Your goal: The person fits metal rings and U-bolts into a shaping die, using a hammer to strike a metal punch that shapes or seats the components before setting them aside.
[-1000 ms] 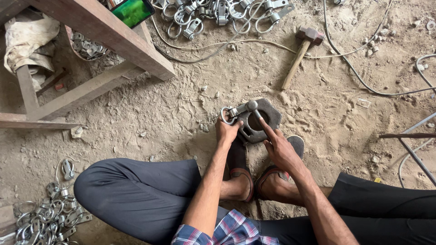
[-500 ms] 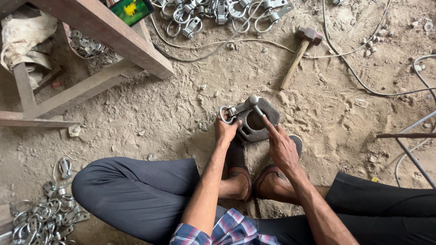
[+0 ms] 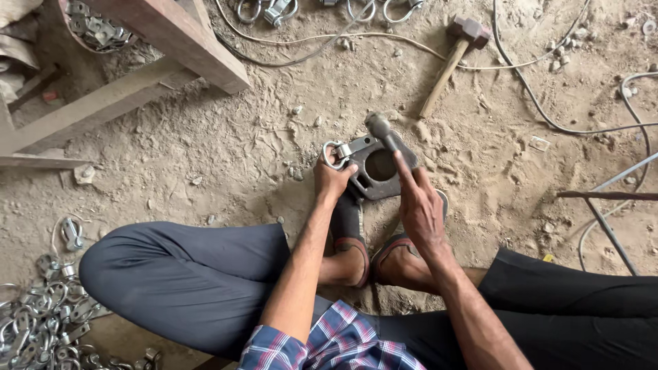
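I sit on a dirt floor with my feet together in dark sandals. A heavy dark metal block (image 3: 370,179) with a round hole lies just beyond my toes. My left hand (image 3: 332,177) pinches a small metal ring clasp (image 3: 336,155) against the block's left edge. My right hand (image 3: 419,205) grips a small hammer (image 3: 381,130) with a rounded steel head, raised over the block's top right, index finger along the handle.
A wooden-handled mallet (image 3: 452,59) lies on the dirt at the upper right. Thin cables (image 3: 541,116) snake across the top and right. A wooden bench frame (image 3: 171,55) stands upper left. A heap of metal ring clasps (image 3: 41,322) lies at lower left.
The small hammer's head has risen from the block and now sits higher over its top right. My left hand stays on the clasp.
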